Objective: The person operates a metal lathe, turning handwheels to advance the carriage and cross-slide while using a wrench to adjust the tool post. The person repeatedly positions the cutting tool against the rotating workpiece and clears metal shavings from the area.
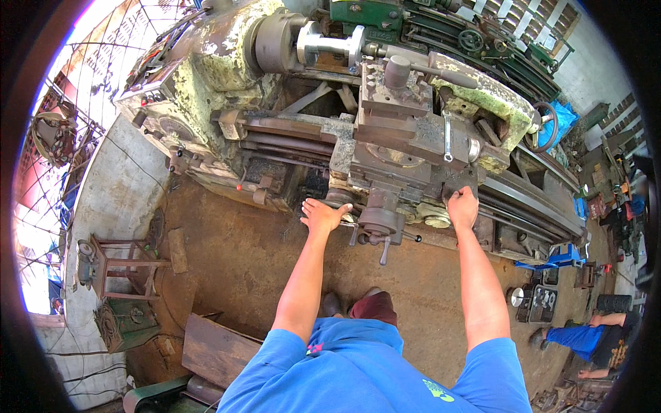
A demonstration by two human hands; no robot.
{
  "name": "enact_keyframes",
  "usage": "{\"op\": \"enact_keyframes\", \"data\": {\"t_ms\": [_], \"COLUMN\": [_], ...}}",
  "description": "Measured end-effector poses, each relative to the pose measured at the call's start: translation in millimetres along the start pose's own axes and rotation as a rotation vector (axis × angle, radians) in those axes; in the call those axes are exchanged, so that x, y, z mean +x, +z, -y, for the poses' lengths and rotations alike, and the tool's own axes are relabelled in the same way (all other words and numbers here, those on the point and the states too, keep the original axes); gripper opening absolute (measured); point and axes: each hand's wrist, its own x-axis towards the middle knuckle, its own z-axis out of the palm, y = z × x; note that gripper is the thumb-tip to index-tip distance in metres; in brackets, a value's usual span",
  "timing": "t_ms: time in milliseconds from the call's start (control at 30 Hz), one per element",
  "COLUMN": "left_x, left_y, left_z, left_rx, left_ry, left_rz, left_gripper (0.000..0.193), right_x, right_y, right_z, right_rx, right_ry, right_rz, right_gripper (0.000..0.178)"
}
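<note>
I stand at a large worn metal lathe (213,76) with chipped pale paint. My left hand (322,216) lies with fingers stretched and thumb apart against the carriage handwheel (337,197). To its right is the cross-slide handle (378,224), with several levers. My right hand (463,208) is closed at the right side of the carriage; whatever it grips is hidden by the fingers. Above that hand a combination wrench (448,141) lies on the slide. A shiny metal workpiece (330,45) sits between the chuck (275,43) and the tailstock end, behind the tool post (396,89).
A second, green lathe (475,45) stands behind. On the left are a wooden stool frame (127,265) and a green box (125,323). Another person (595,337) is low at the right, near a dark tray of parts (542,303). A brown board (219,350) lies behind me.
</note>
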Motion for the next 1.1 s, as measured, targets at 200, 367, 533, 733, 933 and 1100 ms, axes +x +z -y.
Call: {"op": "enact_keyframes", "data": {"t_ms": [200, 367, 533, 733, 933, 1100], "left_x": [2, -1, 4, 21, -50, -27], "left_y": [0, -5, -5, 44, 158, 104], "left_z": [2, 1, 2, 46, 121, 79], "left_rx": [-0.017, -0.024, -0.024, -1.041, -0.527, -0.672], "left_ry": [0.001, -0.003, -0.008, 0.092, -0.215, 0.016], "left_rz": [0.014, 0.029, 0.046, 0.004, 0.167, -0.303], "left_gripper": [0.14, 0.14, 0.14, 0.099, 0.06, 0.064], "right_x": [0, 2, 2, 0, -1, -1], "right_y": [0, 2, 2, 0, -3, -2], "right_z": [-1, -1, -2, -2, 1, 2], "right_rx": [0.014, -0.011, 0.009, 0.014, 0.005, -0.011], "right_ry": [-0.001, 0.01, 0.001, -0.01, 0.014, 0.016], "right_rz": [-0.007, 0.008, 0.003, 0.004, 0.019, 0.002], "right_gripper": [0.016, 0.016, 0.016, 0.017, 0.017, 0.017]}}
